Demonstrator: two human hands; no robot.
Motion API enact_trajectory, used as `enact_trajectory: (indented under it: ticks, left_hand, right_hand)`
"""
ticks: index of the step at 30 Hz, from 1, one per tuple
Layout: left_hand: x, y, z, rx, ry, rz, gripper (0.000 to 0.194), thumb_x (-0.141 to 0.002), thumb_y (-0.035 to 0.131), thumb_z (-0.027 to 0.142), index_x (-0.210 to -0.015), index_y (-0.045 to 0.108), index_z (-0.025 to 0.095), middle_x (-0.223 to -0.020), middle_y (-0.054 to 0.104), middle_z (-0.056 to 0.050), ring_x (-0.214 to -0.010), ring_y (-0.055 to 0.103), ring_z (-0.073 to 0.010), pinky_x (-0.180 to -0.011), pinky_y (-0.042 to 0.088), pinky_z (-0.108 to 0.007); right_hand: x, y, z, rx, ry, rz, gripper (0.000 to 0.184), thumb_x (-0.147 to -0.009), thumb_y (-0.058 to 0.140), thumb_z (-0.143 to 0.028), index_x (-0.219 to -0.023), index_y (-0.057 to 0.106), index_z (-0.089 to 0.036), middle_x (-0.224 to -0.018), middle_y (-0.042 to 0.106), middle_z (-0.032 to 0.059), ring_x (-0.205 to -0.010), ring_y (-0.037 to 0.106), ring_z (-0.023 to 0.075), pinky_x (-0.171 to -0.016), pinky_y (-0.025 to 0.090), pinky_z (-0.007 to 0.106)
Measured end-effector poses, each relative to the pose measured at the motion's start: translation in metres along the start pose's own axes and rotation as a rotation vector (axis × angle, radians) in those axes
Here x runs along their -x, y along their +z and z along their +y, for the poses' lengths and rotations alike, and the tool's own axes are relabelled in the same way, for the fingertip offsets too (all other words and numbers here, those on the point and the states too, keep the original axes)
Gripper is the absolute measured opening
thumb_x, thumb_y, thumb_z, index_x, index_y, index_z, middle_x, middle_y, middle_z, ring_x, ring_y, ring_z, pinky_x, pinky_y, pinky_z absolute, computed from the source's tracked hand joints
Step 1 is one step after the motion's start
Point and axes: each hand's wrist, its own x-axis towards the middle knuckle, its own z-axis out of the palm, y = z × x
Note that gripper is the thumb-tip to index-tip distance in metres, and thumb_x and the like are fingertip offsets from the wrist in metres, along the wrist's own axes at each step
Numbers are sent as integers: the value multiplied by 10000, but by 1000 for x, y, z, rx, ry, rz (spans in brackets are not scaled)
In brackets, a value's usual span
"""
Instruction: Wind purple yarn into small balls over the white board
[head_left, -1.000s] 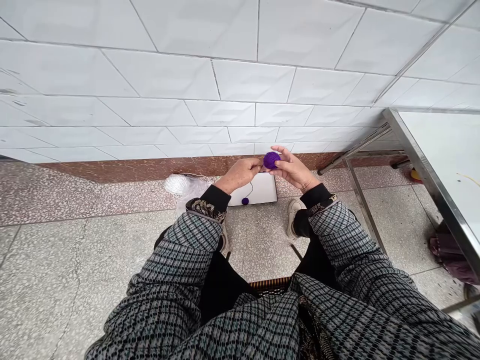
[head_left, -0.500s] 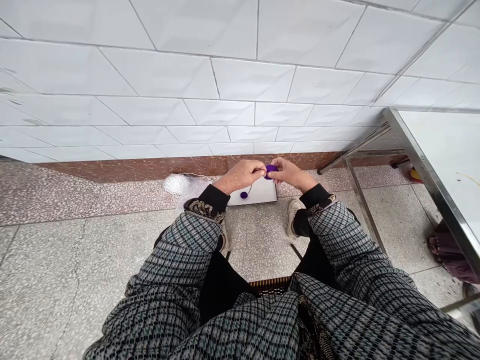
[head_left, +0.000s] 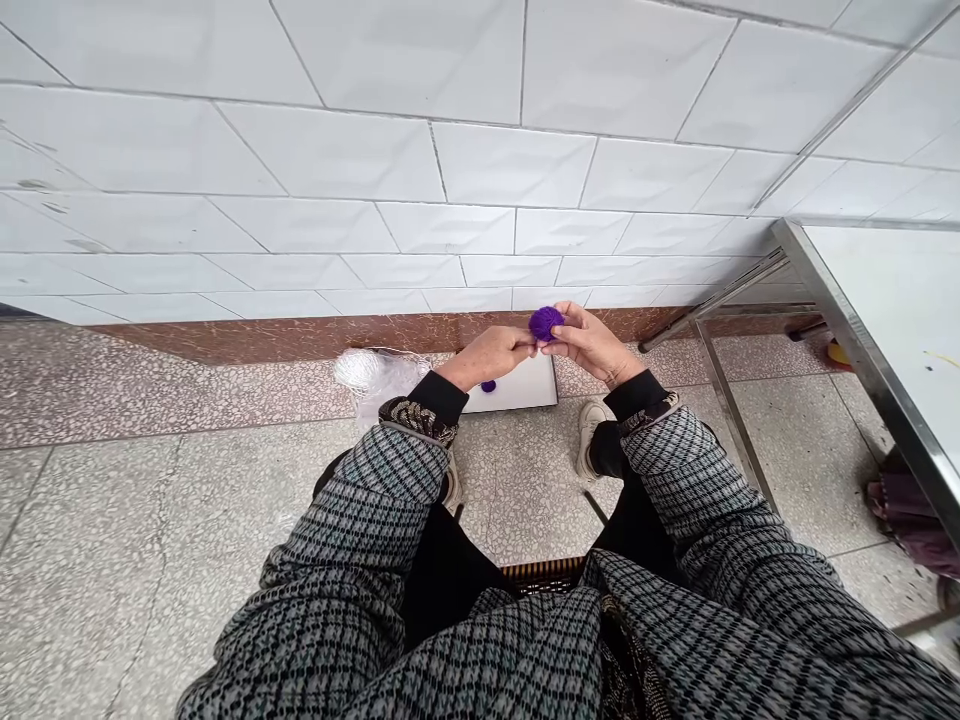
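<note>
A fuzzy purple yarn ball (head_left: 546, 322) is held up in my right hand (head_left: 592, 348), its fingers and thumb closed around the ball's right side. Just below and left of it, my left hand (head_left: 489, 356) is pinched, its fingertips close against the underside of the ball. The strand between those fingertips is too fine to see clearly now; half a second ago a dark strand hung from there. Below the hands, a smaller purple ball (head_left: 488, 386) lies in a shallow white box (head_left: 521, 390) with a dark edge, partly covered by my left hand.
Left of the box, a clear plastic bag (head_left: 382, 385) with white yarn (head_left: 358, 368) lies on the speckled floor. A white tiled wall (head_left: 487, 240) rises close in front. At the right stands a metal-framed table (head_left: 847, 320). My shoes flank the box.
The yarn ball has been turned and raised slightly, so more of it shows. My right hand has moved up a little around it, and my left fingertips now sit beneath it.
</note>
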Motion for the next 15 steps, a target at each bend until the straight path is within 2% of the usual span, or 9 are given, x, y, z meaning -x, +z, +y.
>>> enact_trajectory:
  ticks: [3, 5, 6, 7, 9, 12, 15]
  left_hand:
    - [3, 0, 4, -38, 54, -108, 215, -884, 513, 248, -816, 704, 177, -711, 655, -12, -642, 541, -142, -683, 402, -276]
    - [4, -1, 6, -38, 65, -128, 217, -881, 514, 250, -822, 708, 173, -704, 651, -15, -634, 537, -140, -673, 400, -274]
    - [5, -2, 7, -36, 63, -114, 217, -882, 513, 248, -825, 708, 171, -714, 659, -20, -641, 543, -140, -675, 404, -274]
    - [5, -3, 8, -32, 58, -83, 216, -884, 512, 245, -829, 706, 169, -735, 672, -26, -659, 555, -142, -684, 412, -274]
    - [5, -5, 9, -20, 46, 12, 207, -886, 509, 234, -832, 696, 165, -796, 701, -41, -717, 590, -149, -718, 433, -274]
    - [4, -8, 7, -1, 17, 130, 178, -872, 520, 218, -809, 676, 159, -867, 725, -53, -798, 624, -163, -771, 460, -279]
    - [1, -9, 4, 20, -42, 192, 191, -879, 511, 215, -819, 680, 151, -866, 729, -51, -807, 634, -175, -783, 475, -288]
  right_hand:
    - [-7, -4, 8, 155, -46, 193, 447, -748, 812, -288, -966, 426, -237, -894, 618, -30, -718, 665, 102, -661, 584, 244]
    - [-9, -6, 12, 336, -33, 295, 391, -758, 777, -214, -937, 430, -229, -851, 597, -38, -639, 616, 88, -569, 539, 219]
    - [-9, -7, 13, 417, -4, 303, 371, -758, 766, -180, -926, 438, -225, -830, 591, -40, -604, 591, 83, -532, 514, 211]
    - [-8, -6, 13, 476, 40, 274, 354, -758, 760, -155, -919, 451, -221, -810, 588, -40, -580, 574, 81, -505, 495, 208]
    - [-4, -5, 10, 500, 146, 125, 312, -775, 759, -142, -920, 491, -210, -786, 596, -33, -576, 581, 86, -500, 494, 208]
    - [3, 0, 4, 354, 239, -108, 267, -810, 772, -192, -955, 548, -196, -803, 632, -18, -615, 611, 87, -537, 515, 201]
    - [5, 4, 0, 122, 201, -152, 341, -774, 825, -242, -964, 544, -208, -850, 664, -16, -649, 639, 87, -591, 551, 210]
